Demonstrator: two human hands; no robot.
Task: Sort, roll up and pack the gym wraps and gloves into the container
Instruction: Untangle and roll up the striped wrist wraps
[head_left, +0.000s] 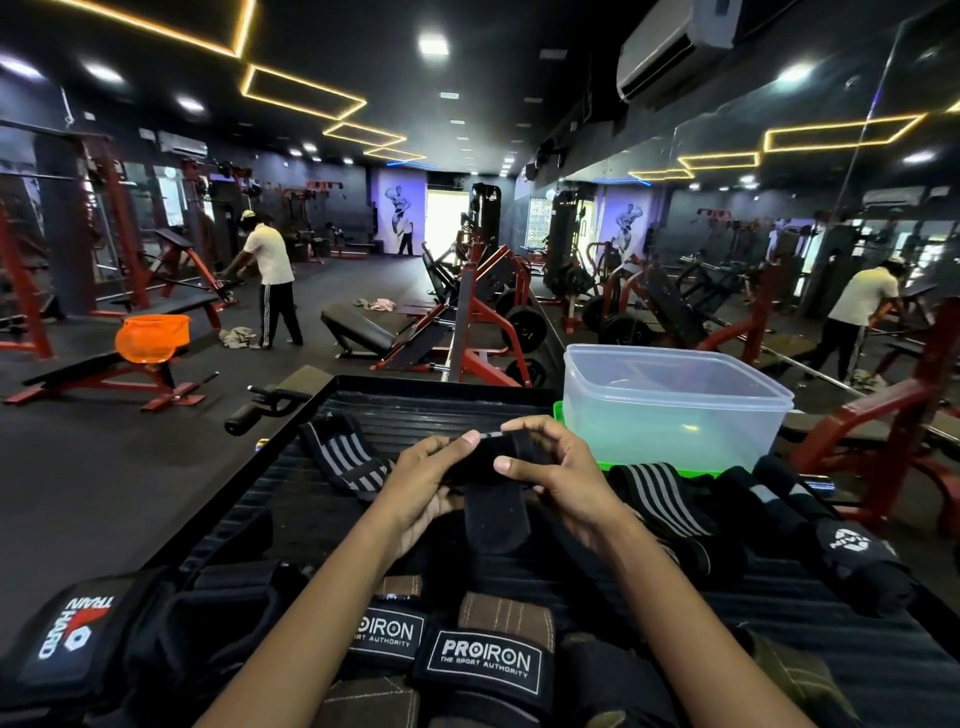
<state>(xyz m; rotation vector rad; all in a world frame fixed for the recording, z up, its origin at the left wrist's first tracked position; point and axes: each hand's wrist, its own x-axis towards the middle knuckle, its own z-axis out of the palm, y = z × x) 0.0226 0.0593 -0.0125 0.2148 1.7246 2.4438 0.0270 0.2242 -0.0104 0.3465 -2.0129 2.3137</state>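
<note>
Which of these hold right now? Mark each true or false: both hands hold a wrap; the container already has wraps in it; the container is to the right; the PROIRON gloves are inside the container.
1. The left hand and right hand both grip the black wrap. True.
2. The clear container holds wraps. False: nothing shows inside it.
3. The container is to the right. True.
4. The PROIRON gloves are in the container. False: they lie near the person.

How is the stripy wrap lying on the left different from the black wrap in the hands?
The grey-striped black wrap lies flat and untouched on the black ribbed tray; the plain black wrap is held up by the left hand and the right hand. The striped one shows grey lines; the held one shows almost none. The striped one is spread out; the held one is partly rolled, its tail hanging. Both are stretchy gym wraps.
</note>
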